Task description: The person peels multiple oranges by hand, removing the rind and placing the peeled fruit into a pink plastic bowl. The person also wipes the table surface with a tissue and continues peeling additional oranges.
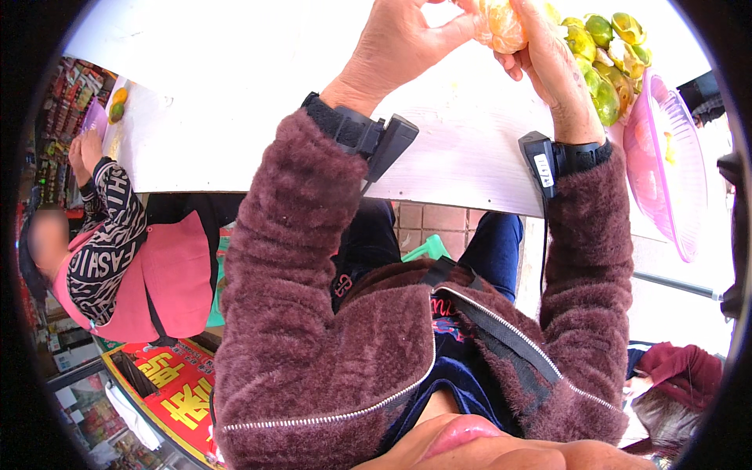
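A peeled citrus fruit is held between my two hands at the top edge of the view, above the white table. My right hand has its fingers curled round the fruit's near side and right side. From the left, my left hand reaches it with thumb and fingertips; some of those fingertips are cut off by the picture's edge. Close beside my right hand lies a heap of green and yellow citrus peels. Both wrists carry black strapped devices.
Right of the peels, a pink plastic basket with orange pieces inside rests tilted at the table's side. A co-worker in a pink apron sits at the left, near two whole fruits and a purple container. Another person is at lower right.
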The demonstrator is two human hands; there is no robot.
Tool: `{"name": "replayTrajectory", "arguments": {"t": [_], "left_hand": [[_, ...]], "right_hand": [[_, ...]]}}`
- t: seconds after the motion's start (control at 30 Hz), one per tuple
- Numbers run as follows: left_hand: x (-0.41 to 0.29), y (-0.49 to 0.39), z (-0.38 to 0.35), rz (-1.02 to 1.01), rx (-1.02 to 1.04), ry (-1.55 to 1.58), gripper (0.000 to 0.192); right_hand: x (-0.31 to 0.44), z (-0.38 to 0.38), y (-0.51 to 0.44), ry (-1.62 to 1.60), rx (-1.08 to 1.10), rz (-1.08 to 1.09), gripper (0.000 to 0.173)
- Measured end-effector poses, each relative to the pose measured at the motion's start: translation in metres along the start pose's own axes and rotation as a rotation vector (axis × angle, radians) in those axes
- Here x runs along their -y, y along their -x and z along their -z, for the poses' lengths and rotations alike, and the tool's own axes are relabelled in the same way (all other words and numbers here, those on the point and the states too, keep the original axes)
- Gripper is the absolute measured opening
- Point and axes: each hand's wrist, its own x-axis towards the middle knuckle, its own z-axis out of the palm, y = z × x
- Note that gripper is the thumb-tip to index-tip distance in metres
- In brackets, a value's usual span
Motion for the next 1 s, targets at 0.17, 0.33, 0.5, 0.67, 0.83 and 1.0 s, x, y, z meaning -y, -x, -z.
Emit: {"name": "replayTrajectory", "arguments": {"t": [0.17, 0.33, 0.5, 0.67, 0.83, 1.0], "left_hand": [[0.0, 0.0, 0.003, 0.036, 0.003, 0.054, 0.011], [-0.003, -0.003, 0.005, -0.021, 0.013, 0.026, 0.011], [-0.003, 0.002, 0.007, 0.037, 0.031, -0.012, 0.008], [0.01, 0.006, 0.006, 0.435, -0.132, 0.281, 0.012], [0.009, 0.006, 0.007, 0.554, 0.024, 0.339, 0.022], [-0.004, 0.006, 0.006, 0.532, 0.126, 0.269, 0.029]], "right_hand": [[0.004, -0.001, 0.001, 0.156, 0.028, 0.016, 0.055], [0.004, 0.005, 0.0, 0.264, 0.066, 0.01, 0.058], [-0.002, 0.006, -0.001, 0.16, 0.143, -0.027, 0.059], [-0.01, 0.012, -0.015, -0.403, 0.27, -0.176, 0.064], [-0.013, 0.018, -0.02, -0.473, 0.223, -0.198, 0.068], [-0.015, 0.014, -0.019, -0.486, 0.178, -0.163, 0.067]]}}
